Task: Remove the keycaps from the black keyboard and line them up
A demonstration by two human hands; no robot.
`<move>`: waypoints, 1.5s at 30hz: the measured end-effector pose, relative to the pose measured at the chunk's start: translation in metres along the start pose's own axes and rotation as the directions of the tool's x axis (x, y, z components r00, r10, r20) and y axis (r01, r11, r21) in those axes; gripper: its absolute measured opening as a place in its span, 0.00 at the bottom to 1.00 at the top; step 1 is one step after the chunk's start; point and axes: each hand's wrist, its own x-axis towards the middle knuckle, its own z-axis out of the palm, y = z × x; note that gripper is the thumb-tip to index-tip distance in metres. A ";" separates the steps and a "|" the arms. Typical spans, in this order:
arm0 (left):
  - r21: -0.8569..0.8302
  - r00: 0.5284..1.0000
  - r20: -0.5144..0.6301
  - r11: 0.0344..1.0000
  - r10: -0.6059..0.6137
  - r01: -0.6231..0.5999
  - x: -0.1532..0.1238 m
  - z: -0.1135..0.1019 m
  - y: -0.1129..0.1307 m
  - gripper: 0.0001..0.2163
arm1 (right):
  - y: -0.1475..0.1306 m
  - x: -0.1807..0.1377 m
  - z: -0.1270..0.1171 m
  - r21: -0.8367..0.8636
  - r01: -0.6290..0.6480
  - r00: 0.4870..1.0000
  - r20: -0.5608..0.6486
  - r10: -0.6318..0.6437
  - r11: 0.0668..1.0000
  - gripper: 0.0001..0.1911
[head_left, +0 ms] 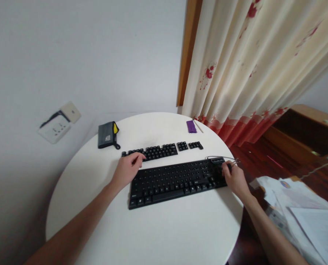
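A black keyboard (166, 180) lies across the middle of the table. Its bottom rows still carry keycaps, while bare switch posts show over most of its upper part. Behind it, loose black keycaps (168, 149) stand in blocks set out like the key layout. My left hand (131, 163) is at the left end of these keycaps, its fingers curled together; what they pinch, if anything, is hidden. Over the keyboard's right end, my right hand (234, 176) is closed on a small dark tool with thin wire prongs (236, 161), which looks like a keycap puller.
On the round white table (103, 228) sit a grey pouch (105, 135) at the back left, a purple cloth-like piece (191, 126) and a thin stick (198, 126). Papers (304, 209) are stacked at the right. A curtain (236, 73) hangs behind; a wall socket (56, 129) is left.
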 end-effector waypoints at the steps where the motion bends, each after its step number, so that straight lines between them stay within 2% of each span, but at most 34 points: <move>1: 0.002 1.000 0.002 1.000 0.001 -0.001 0.000 0.000 0.000 0.14 | 0.001 0.001 0.000 0.031 -0.011 1.000 0.002 0.011 0.999 0.15; 10: 0.004 1.000 0.013 1.000 0.021 -0.021 0.000 0.001 0.003 0.14 | 0.018 0.005 0.006 0.288 -0.092 0.995 0.049 0.082 0.953 0.17; 27: 0.002 0.999 0.033 0.999 0.035 -0.035 -0.001 0.003 0.007 0.15 | 0.009 0.004 0.000 0.428 -0.168 0.983 0.001 0.185 0.888 0.19; 32: -0.096 0.994 0.048 0.991 0.094 -0.089 -0.005 0.008 0.013 0.13 | -0.030 -0.007 0.001 0.462 -0.089 0.989 -0.061 0.132 0.882 0.18; 37: -0.196 0.961 0.135 0.957 0.242 -0.213 -0.021 0.021 0.031 0.10 | -0.093 -0.032 0.036 0.567 -0.063 0.995 0.097 0.010 0.821 0.14; 40: -0.238 0.933 0.194 0.937 0.302 -0.254 -0.031 0.029 0.045 0.12 | -0.124 -0.043 0.060 0.587 -0.022 0.983 0.159 -0.088 0.810 0.12; 42: -0.257 0.923 0.202 0.927 0.328 -0.273 -0.036 0.032 0.052 0.13 | -0.139 -0.047 0.071 0.589 0.023 0.974 0.169 -0.151 0.808 0.11; 45: -0.288 0.917 0.192 0.913 0.350 -0.288 -0.038 0.036 0.055 0.09 | -0.151 -0.050 0.077 0.580 0.066 0.964 0.172 -0.202 0.812 0.11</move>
